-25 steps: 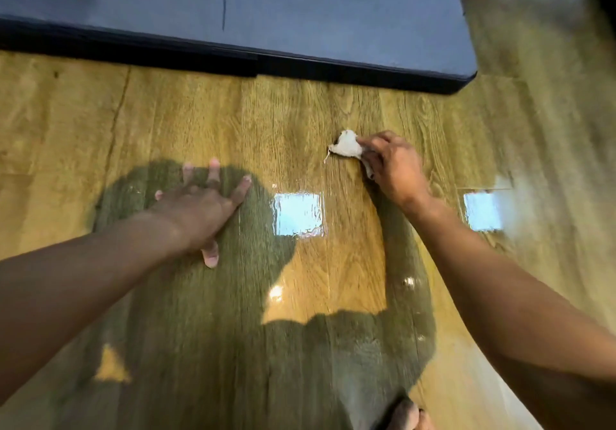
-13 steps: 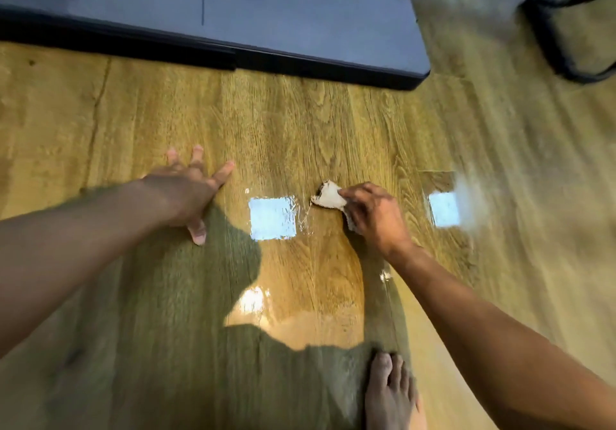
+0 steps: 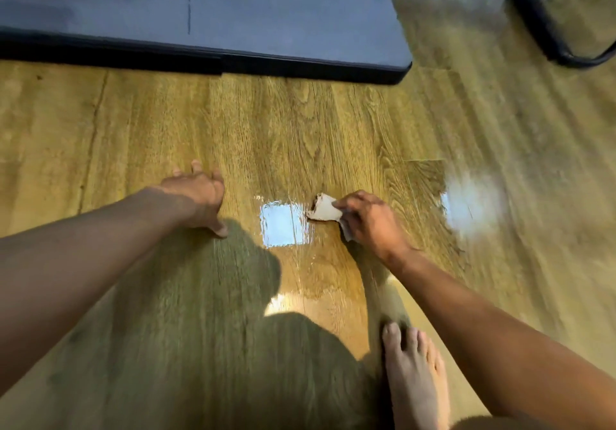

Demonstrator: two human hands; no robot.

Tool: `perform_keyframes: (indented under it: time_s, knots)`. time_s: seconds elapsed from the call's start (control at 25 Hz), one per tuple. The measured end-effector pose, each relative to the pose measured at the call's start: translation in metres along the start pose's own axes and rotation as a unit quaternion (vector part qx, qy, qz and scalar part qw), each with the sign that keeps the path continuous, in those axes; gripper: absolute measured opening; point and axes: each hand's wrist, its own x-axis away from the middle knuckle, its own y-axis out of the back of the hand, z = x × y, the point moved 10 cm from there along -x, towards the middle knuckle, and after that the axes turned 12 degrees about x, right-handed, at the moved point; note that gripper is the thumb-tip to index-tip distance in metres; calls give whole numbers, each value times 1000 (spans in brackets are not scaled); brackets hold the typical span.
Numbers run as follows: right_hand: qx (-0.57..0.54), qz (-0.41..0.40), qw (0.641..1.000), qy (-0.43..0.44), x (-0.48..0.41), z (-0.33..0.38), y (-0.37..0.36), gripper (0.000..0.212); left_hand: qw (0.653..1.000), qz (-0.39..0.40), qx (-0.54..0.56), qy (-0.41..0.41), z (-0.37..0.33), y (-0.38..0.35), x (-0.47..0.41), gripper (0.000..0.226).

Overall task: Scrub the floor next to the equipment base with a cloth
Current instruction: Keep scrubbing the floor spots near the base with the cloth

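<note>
A small pale cloth (image 3: pixel 322 211) lies bunched on the glossy wooden floor (image 3: pixel 300 129). My right hand (image 3: pixel 370 221) grips it from the right and holds it down on the boards. My left hand (image 3: pixel 200 193) rests on the floor to the left, fingers spread, thumb pointing toward me. The equipment base (image 3: pixel 233 12), a grey-blue slab with a black edge, runs across the top of the view, well beyond both hands.
A bare foot (image 3: pixel 413 376) stands on the floor at the bottom right, close to my right forearm. A black curved frame (image 3: pixel 546 32) sits at the top right. Bright light reflections (image 3: pixel 283 224) shine on the boards between my hands.
My right hand has dragged the cloth back toward me, away from the base. The view has drawn back and the foot has come into sight.
</note>
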Motion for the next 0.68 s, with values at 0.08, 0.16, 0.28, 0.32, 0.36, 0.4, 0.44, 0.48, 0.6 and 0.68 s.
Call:
perform_keyframes:
  time_s: [0.08, 0.16, 0.28, 0.32, 0.36, 0.4, 0.44, 0.48, 0.6, 0.68]
  knots:
    - [-4, -2, 999, 43, 35, 9, -7, 27, 1000, -22, 11, 2, -4, 6, -2, 109]
    - [-11, 4, 992, 125, 75, 21, -11, 27, 998, -38, 40, -11, -20, 12, -9, 109]
    - [-13, -1, 983, 184, 44, 9, -8, 28, 998, -46, 42, -33, -52, 20, -28, 112]
    - [-10, -6, 987, 160, 15, 2, -4, 27, 998, -40, 42, -32, -58, 23, -33, 115]
    - [1, -15, 992, 128, -16, -6, 1, 27, 998, -32, 43, -27, -60, 26, -36, 119]
    - [8, -18, 995, 100, -41, -14, 5, 27, 999, -24, 43, -19, -62, 27, -40, 123]
    - [10, -22, 996, 83, -56, -19, 5, 27, 999, -17, 42, -13, -61, 28, -42, 126]
    - [11, -25, 997, 78, -60, -20, 4, 28, 999, -12, 43, -10, -59, 27, -44, 128]
    - [-7, -19, 991, 132, -25, -6, -8, 30, 999, 1, 38, -17, -56, 20, -51, 128]
    - [-23, -27, 984, 173, -25, -2, -8, 32, 999, 0, 34, -21, -57, 16, -55, 128]
